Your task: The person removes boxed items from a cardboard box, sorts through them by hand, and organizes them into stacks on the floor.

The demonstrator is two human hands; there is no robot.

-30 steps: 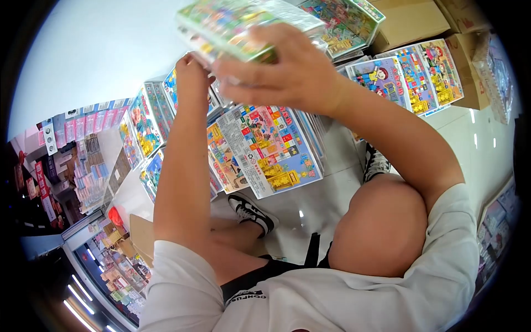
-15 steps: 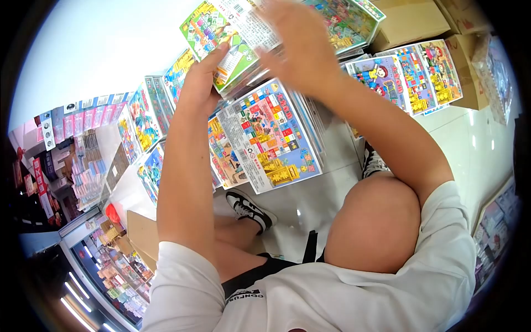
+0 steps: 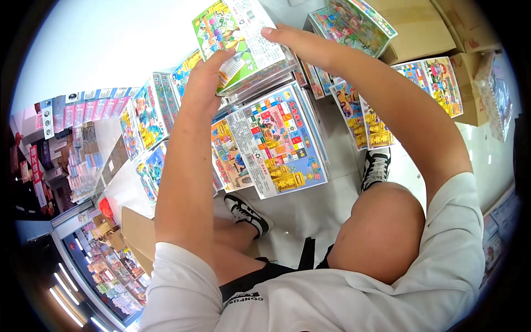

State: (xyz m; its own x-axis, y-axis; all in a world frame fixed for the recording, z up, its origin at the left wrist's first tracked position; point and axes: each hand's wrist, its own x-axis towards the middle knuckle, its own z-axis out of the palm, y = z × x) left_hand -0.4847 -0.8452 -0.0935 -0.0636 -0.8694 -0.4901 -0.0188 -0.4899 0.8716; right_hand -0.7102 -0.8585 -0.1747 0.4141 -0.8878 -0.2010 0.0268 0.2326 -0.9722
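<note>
A stack of flat game boxes with a green and white top box point(image 3: 243, 41) is between my two hands at the top centre. My left hand point(image 3: 207, 80) grips the near left side of the stack, its thumb lying on the top box. On the right side of the same stack is my right hand point(image 3: 298, 44), thumb on the white part and the other fingers mostly hidden. Just below stands a pile of blue and pink game boxes point(image 3: 276, 144), with a yellowish box point(image 3: 229, 157) at its left.
More game boxes point(image 3: 149, 113) stand at the left. To the right lie other colourful boxes point(image 3: 442, 86), a tall green stack point(image 3: 354, 27) and open cardboard cartons point(image 3: 415, 27). A plastic-wrapped pack point(image 3: 495, 94) is at the far right. My shoes point(image 3: 246, 214) rest on the tiled floor.
The green box came down onto the stack in my left hand. My right hand swung away from its top, then settled on the right side. The view shifted slightly.
</note>
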